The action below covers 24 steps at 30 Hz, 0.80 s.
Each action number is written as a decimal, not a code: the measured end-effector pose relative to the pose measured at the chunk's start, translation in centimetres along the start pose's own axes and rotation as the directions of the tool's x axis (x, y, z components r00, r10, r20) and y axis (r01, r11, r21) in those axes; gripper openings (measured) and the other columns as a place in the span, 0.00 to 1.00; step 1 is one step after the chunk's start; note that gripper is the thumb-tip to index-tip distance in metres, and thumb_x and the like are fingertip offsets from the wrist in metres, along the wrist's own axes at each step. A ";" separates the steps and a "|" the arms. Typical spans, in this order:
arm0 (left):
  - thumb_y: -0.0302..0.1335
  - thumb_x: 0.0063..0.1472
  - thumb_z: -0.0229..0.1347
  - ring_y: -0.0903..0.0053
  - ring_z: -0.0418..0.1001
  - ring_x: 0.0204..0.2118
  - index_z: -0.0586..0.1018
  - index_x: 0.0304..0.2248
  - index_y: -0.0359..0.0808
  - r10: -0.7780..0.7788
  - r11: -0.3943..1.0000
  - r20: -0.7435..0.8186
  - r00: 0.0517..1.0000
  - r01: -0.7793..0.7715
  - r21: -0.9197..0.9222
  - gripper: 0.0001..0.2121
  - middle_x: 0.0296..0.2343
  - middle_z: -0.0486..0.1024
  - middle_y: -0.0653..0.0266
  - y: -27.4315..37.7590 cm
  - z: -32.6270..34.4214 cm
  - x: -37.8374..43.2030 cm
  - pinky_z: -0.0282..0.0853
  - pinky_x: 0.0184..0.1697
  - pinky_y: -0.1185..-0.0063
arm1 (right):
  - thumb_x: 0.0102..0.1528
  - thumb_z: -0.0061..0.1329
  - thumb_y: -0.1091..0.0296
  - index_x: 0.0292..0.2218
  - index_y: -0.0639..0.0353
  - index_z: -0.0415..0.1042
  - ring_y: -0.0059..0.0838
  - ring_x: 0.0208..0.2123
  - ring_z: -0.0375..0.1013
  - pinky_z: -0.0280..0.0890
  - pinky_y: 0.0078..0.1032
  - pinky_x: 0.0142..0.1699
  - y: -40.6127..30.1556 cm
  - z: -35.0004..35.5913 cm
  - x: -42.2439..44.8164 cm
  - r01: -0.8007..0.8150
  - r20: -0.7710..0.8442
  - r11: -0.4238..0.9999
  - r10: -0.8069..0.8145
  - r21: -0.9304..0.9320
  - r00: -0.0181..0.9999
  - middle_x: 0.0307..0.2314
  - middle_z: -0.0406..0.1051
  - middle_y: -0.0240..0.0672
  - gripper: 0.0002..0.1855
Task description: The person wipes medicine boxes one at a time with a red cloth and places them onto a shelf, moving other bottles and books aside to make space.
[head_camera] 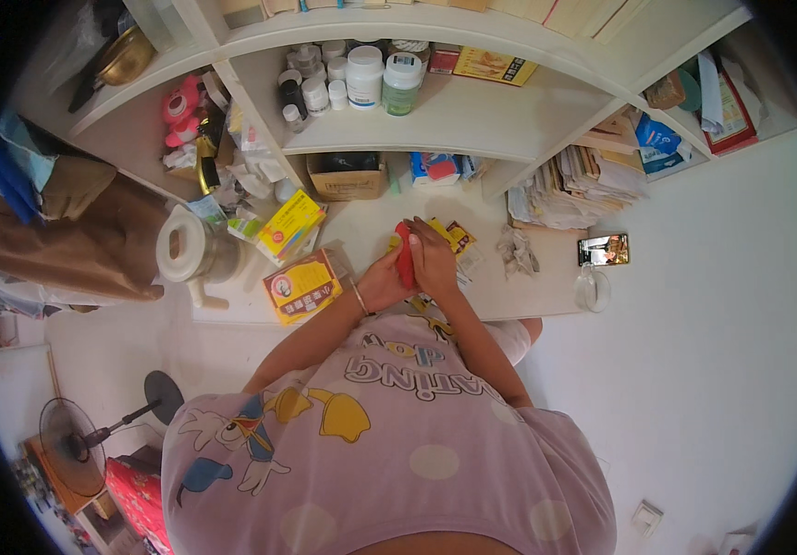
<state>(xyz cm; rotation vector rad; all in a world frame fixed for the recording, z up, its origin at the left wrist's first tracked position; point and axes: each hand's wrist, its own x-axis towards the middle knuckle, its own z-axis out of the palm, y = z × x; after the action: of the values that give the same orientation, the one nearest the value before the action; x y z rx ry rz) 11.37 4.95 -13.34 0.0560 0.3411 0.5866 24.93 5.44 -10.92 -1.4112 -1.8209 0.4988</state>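
Between my palms is a folded red item (pixel 406 257), narrow and soft-looking; its exact kind is hard to tell. My left hand (pixel 383 283) grips it from the left side, and a bracelet circles that wrist. Laid flat against its right side is my right hand (pixel 434 258), fingers pointing away from me. Yellow printed sachets (pixel 459 236) lie on the white desk (pixel 364 236) just beyond and beside the right hand. Left of my left forearm rests a brown and yellow medicine box (pixel 305 286), with a yellow and white box (pixel 292 225) behind it.
A lidded plastic jug (pixel 194 250) stands at the desk's left. Crumpled tissue (pixel 518 251) lies to the right, near a phone (pixel 604 250) and a clear glass cup (pixel 591 288) at the desk's edge. Stacked papers (pixel 568 187) and a shelf with white bottles (pixel 364 78) stand behind.
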 end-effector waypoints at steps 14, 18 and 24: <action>0.46 0.64 0.45 0.83 0.72 0.35 0.72 0.45 0.41 -0.057 0.714 -0.311 0.949 0.257 0.652 0.19 0.37 0.75 0.69 0.0 0.4 0.1 0.66 0.34 0.83 | 0.58 0.47 0.61 0.20 0.66 0.70 0.33 0.14 0.65 0.59 0.28 0.23 6.4 -1.3 -2.0 -0.304 -0.365 0.952 0.296 0.037 0.883 0.12 0.67 0.36 0.20; 0.38 0.62 0.52 0.80 0.74 0.35 0.71 0.46 0.39 -0.042 0.842 -0.278 0.960 0.184 0.507 0.16 0.39 0.75 0.68 0.4 -1.7 0.3 0.70 0.38 0.80 | 0.60 0.45 0.59 0.20 0.65 0.70 0.14 0.17 0.57 0.55 0.20 0.23 3.6 -3.2 -0.6 -0.258 -0.449 0.799 0.536 0.543 0.715 0.14 0.63 0.22 0.22; 0.36 0.62 0.51 0.74 0.72 0.47 0.66 0.51 0.38 0.117 0.875 -0.303 0.946 0.046 0.482 0.20 0.45 0.71 0.64 0.7 -1.2 0.5 0.71 0.46 0.73 | 0.58 0.46 0.62 0.28 0.63 0.72 0.24 0.28 0.69 0.64 0.22 0.36 -4.2 -5.8 -0.2 -0.212 -0.288 0.865 0.368 0.454 0.884 0.22 0.71 0.30 0.13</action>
<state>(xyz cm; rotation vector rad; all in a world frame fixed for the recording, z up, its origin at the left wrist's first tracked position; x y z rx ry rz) 10.99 5.76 -14.55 0.4564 0.8084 0.5345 26.73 3.10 -4.39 -1.3776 -1.1213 0.6787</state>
